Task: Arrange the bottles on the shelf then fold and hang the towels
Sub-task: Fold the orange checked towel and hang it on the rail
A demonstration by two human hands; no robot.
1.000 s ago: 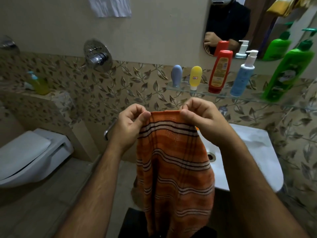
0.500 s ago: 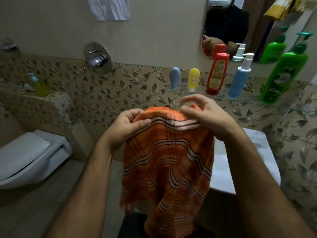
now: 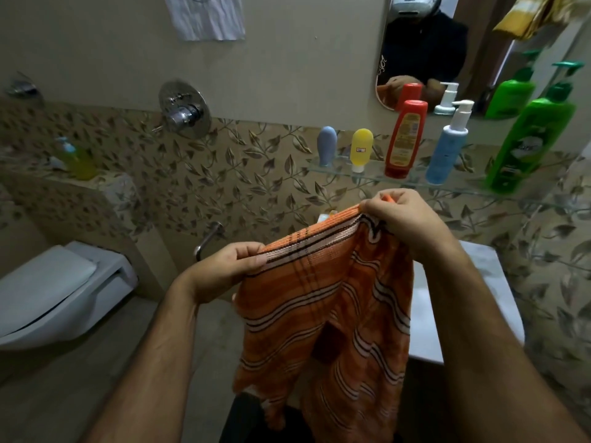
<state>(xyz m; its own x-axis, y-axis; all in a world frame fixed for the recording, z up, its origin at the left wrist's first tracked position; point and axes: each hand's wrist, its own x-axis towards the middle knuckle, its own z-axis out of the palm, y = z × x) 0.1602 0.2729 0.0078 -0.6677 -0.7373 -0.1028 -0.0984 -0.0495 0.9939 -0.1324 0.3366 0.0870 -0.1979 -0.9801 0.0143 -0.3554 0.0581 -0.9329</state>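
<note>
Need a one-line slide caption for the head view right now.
Both hands, left hand and right hand, pinch the orange striped towel by its top edge below five bottles on the glass shelf.

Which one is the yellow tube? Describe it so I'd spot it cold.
Find the glass shelf under the mirror. Five bottles stand there; the yellow tube is second from the left, between the blue-grey tube and the red bottle. It alone is yellow, standing on a white cap.

No legible text; labels on red bottle (image 3: 403, 140) and green bottle (image 3: 527, 148) too blurred.
</note>
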